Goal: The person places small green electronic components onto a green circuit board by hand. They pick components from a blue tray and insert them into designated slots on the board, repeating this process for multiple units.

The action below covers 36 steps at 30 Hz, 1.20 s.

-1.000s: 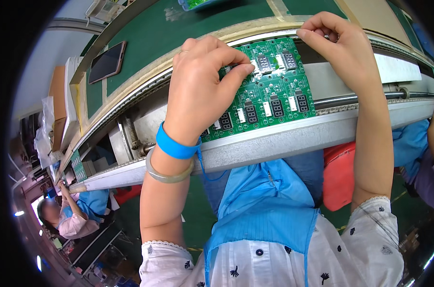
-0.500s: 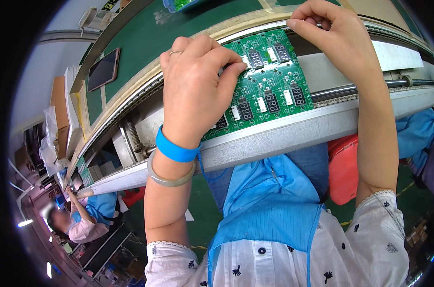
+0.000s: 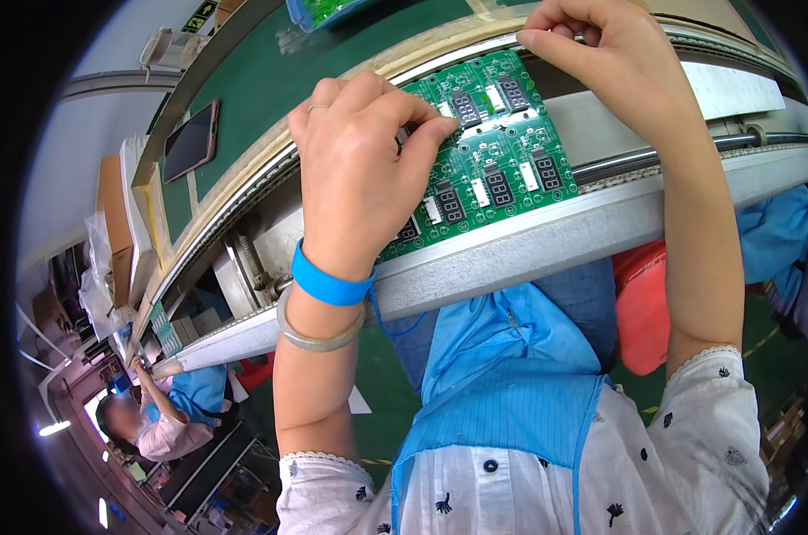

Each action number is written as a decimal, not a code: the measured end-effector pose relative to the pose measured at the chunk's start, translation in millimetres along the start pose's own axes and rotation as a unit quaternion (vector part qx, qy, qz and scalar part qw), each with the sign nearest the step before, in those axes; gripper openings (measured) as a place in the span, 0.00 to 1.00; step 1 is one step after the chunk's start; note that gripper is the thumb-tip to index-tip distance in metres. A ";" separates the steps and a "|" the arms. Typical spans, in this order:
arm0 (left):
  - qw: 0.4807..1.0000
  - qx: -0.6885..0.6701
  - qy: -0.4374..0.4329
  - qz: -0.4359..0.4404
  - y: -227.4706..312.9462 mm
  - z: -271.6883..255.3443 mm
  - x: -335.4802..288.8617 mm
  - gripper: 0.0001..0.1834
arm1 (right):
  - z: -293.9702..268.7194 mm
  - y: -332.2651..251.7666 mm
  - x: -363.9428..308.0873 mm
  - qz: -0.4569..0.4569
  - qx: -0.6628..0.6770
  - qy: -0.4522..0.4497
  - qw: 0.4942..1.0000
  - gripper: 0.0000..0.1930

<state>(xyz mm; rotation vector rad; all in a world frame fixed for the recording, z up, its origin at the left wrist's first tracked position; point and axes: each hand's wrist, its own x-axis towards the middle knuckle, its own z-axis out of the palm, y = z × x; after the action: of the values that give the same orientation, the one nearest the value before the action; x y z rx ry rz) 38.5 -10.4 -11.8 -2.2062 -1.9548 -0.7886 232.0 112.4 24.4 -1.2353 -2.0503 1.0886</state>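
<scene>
A green circuit board panel [image 3: 511, 143] lies across the conveyor rails, with several black digit displays and white connectors on it. My left hand [image 3: 359, 169] is over the panel's left part, with thumb and forefinger pinched beside an upper display [image 3: 465, 109]. Anything between those fingertips is too hidden to make out. A blue strap [image 3: 332, 278] with a cord circles the left wrist. Past the panel's far right corner, my right hand [image 3: 604, 62] is closed, fingers curled against the thumb near the far rail. What it holds, if anything, cannot be made out.
The near metal rail [image 3: 475, 254] runs between me and the panel. On the green bench beyond are a phone [image 3: 191, 143] and a blue bin [image 3: 328, 12] of small green pieces. A person [image 3: 159, 428] sits farther down the line at left; a red stool [image 3: 640, 308] stands right.
The view has shifted slightly, and the panel appears a little farther left. My left pinch is now closer to the upper display; my right hand stays closed near the far rail.
</scene>
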 end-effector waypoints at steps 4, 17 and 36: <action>1.000 0.001 -0.002 0.005 0.0 0.1 0.3 0.04 | 2.0 13.3 -1.6 -0.076 -0.003 0.020 0.997 0.09; 0.998 -0.061 -0.014 -0.021 -6.1 1.9 -0.8 0.03 | -1.3 18.2 0.4 -0.093 0.020 0.008 0.995 0.10; 0.996 -0.036 -0.044 -0.061 1.5 -5.7 -1.2 0.05 | 2.6 11.8 -11.6 -0.141 -0.031 0.056 0.988 0.09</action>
<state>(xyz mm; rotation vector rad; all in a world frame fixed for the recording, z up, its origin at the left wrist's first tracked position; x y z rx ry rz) 38.1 -14.0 -6.9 -2.2150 -2.1543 -0.8031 241.1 104.2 12.9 -0.9737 -2.1060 0.8125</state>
